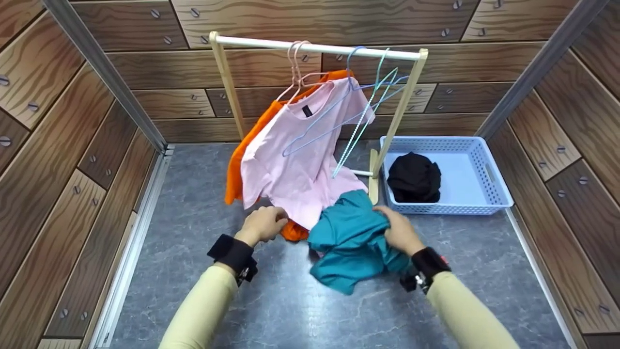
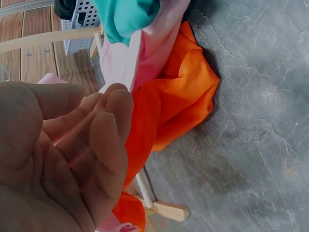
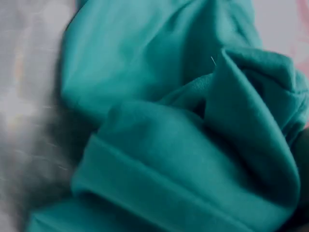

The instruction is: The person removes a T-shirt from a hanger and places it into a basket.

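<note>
A crumpled teal garment (image 1: 348, 242) lies in front of the rack, its upper end overlapping the pink shirt's hem. My right hand (image 1: 401, 231) grips its right side; in the right wrist view the teal cloth (image 3: 145, 159) fills most of the picture and hides the fingers. My left hand (image 1: 263, 224) hovers by the lower left hem of the pink T-shirt (image 1: 295, 155), fingers loosely bent and holding nothing. Seen from the left wrist, an orange garment (image 2: 178, 101) is just beyond those fingers. Pink and orange garments hang on pink hangers (image 1: 296, 72).
The rack's white rod (image 1: 319, 47) also carries a blue hanger (image 1: 348, 72) and mint-green hangers (image 1: 368, 114), all without clothes. A light blue basket (image 1: 477, 209) stands right of the rack, a bunched black garment (image 1: 414, 177) inside. Wood-patterned walls enclose the grey floor (image 1: 184, 184).
</note>
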### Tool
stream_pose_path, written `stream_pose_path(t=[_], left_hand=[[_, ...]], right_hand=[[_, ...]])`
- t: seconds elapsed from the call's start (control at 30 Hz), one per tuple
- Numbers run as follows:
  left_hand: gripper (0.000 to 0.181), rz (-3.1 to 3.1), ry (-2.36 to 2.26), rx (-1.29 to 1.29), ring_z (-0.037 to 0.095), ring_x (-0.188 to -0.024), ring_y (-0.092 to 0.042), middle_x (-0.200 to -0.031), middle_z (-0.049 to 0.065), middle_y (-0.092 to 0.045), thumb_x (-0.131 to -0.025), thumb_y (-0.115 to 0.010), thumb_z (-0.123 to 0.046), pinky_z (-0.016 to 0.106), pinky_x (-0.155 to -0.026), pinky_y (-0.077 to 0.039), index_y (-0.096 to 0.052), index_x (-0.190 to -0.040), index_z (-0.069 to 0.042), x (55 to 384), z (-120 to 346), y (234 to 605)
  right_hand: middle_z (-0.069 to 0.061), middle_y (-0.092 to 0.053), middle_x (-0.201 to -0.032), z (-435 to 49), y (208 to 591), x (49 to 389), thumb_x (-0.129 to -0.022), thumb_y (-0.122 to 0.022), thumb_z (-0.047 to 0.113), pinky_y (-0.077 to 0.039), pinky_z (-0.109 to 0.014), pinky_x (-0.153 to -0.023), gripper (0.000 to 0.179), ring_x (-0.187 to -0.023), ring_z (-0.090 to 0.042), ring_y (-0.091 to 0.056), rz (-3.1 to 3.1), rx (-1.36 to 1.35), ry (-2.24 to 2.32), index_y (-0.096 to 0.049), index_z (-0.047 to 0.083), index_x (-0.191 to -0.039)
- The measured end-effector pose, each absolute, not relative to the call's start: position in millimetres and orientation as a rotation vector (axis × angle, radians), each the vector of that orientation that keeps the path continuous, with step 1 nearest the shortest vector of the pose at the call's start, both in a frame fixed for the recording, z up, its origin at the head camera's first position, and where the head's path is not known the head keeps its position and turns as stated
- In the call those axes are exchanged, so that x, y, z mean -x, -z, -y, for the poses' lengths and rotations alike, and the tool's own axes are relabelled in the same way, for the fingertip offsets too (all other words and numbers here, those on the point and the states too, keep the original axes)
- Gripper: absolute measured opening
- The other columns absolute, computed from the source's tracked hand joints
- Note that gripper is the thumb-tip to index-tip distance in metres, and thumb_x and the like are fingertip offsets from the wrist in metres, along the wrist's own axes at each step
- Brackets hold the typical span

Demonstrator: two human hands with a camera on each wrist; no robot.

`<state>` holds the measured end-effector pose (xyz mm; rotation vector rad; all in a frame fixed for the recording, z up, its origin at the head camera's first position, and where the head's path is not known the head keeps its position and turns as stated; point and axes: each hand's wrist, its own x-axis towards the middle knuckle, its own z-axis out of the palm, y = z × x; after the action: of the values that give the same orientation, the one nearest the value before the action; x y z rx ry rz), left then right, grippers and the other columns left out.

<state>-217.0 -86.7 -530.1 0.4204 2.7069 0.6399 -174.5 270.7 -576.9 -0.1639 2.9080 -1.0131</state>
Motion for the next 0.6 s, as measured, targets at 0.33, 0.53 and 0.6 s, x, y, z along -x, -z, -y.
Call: stream_pose_path(t=[0.33, 0.53, 0.6], left_hand=[[0.022, -2.701, -0.638, -0.389, 0.01, -0.045, -0.059, -0.076, 0.0, -0.071, -0.096, -0.057, -0.027, 0.03, -0.054, -0.047, -0.069, -0.111, -0.017, 216, 84, 526], [0.024, -2.698, -0.654, -0.382, 0.009, -0.047, -0.06, -0.084, -0.001, -0.074, -0.096, -0.056, -0.028, 0.03, -0.056, -0.047, -0.069, -0.113, -0.017, 217, 85, 526], [0.025, -2.693, -0.674, -0.386, 0.009, -0.046, -0.059, -0.083, -0.001, -0.073, -0.096, -0.056, -0.028, 0.029, -0.054, -0.047, -0.069, -0.114, -0.016, 217, 86, 527]], right_hand=[[-0.015, -0.068, -0.119, -287, 513, 188, -0.081, -0.041, -0.011, -0.047, -0.046, -0.096, 0.047, -0.108, -0.032, -0.062, -2.935, 0.143, 1.205, -0.075, 0.011, -0.105], [-0.016, -0.072, -0.099, -304, 482, 203, -0.075, -0.042, -0.009, -0.049, -0.041, -0.082, 0.037, -0.097, -0.031, -0.065, -3.1, -0.002, 1.192, -0.075, 0.008, -0.08], [-0.018, -0.072, -0.096, -311, 465, 208, -0.074, -0.041, -0.007, -0.046, -0.035, -0.072, 0.035, -0.089, -0.031, -0.063, -3.148, -0.05, 1.158, -0.074, 0.007, -0.078]])
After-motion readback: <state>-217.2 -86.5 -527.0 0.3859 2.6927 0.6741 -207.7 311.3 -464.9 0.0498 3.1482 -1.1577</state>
